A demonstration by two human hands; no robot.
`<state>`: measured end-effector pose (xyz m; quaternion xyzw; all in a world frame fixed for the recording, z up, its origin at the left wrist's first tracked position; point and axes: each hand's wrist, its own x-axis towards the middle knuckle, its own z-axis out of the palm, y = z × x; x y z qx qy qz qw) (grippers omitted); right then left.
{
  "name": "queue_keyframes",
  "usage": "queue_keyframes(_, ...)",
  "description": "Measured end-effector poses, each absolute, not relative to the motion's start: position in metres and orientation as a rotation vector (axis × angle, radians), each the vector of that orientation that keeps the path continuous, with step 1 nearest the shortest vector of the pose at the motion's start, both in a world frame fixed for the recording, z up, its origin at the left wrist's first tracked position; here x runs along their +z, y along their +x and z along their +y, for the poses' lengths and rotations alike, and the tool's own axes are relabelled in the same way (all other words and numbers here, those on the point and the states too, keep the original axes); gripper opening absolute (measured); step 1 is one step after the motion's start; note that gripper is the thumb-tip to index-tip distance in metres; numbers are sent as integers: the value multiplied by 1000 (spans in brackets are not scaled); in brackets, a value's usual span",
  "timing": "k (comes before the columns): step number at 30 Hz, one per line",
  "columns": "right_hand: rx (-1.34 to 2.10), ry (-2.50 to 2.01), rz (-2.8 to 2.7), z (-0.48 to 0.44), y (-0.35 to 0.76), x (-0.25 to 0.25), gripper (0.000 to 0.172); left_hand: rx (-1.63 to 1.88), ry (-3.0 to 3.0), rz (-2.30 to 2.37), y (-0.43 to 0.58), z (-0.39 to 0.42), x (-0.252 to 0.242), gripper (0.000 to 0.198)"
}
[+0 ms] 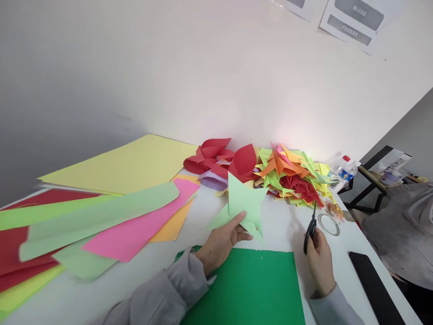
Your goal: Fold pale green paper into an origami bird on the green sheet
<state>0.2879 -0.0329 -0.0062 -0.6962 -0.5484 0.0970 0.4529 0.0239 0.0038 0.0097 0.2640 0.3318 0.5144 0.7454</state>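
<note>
While left hand (226,239) pinches 1 pale-green paper star (245,198) and right hand (320,262), off to its right, grips black scissors (310,232), best hold star steady, tips pointed away.

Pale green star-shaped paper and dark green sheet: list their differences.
The star-shaped paper is pale and pointed; the dark green sheet is deeper in shade, with straight edges. The paper is raised in the left hand's grip; the sheet lies on the table. Both are green.
</note>
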Motion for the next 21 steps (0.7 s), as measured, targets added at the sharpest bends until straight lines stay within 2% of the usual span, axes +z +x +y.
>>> queue_keyframes(1, 41, -1796, -1393, -27, 299, -10, 40, 1119, 602, 729, 24, 3, 9, 28)
queue_keyframes(5, -159, -1883, -1335, -11, 336, -18, 42, 1119, 613, 751, 24, 1, 11, 31)
queue_keyframes(12, -294, -2023, -1266, 0, 364, -29, 32, 1153, 597, 777, 24, -1, 14, 31)
queue_keyframes(21, -463, -2107, -1221, 1, 352, -31, 32, 1022, 707, 804, 24, -5, 11, 37)
